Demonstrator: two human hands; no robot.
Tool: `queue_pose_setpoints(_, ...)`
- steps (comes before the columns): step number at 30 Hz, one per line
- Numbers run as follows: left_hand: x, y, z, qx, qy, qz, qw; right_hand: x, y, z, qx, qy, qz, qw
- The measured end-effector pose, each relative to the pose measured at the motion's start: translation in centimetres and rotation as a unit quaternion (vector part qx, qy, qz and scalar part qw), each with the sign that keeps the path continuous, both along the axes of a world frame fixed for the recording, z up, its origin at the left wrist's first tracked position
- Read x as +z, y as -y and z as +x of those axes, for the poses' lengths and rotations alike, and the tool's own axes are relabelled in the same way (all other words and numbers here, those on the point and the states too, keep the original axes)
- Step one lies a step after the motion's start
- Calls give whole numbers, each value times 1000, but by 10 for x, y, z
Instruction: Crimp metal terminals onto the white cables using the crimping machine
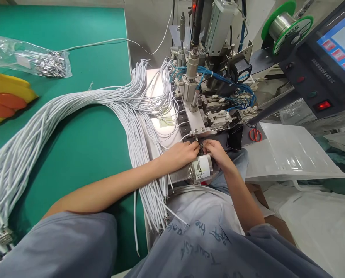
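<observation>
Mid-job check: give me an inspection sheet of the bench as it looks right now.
Surface: green mat, mostly covered by wires.
Job's things: small part pinched between both hands under the machine head.
Clutter: bag of metal parts, yellow toy, red scissors, phone.
Grippers: left hand and right hand meet at the part, fingers closed on it.
Cables: white wire bundle fans across the mat; blue hoses on the machine.
Surroundings: solder spool, touchscreen, white tray.
</observation>
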State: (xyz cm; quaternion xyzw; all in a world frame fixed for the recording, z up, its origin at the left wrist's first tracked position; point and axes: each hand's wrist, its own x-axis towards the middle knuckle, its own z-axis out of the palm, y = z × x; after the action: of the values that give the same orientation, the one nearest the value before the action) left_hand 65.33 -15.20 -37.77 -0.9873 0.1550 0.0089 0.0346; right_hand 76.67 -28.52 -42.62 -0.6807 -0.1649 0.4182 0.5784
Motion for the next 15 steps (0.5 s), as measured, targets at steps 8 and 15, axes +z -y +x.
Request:
queue_pose_setpoints(8, 19, 0, -12, 69, -2, 20, 997, -9, -2, -2, 30, 70, 46, 996)
queue_pose_setpoints(15, 21, 2, -10, 84, -31, 30, 996, -14, 4, -2, -35, 153, 6, 988)
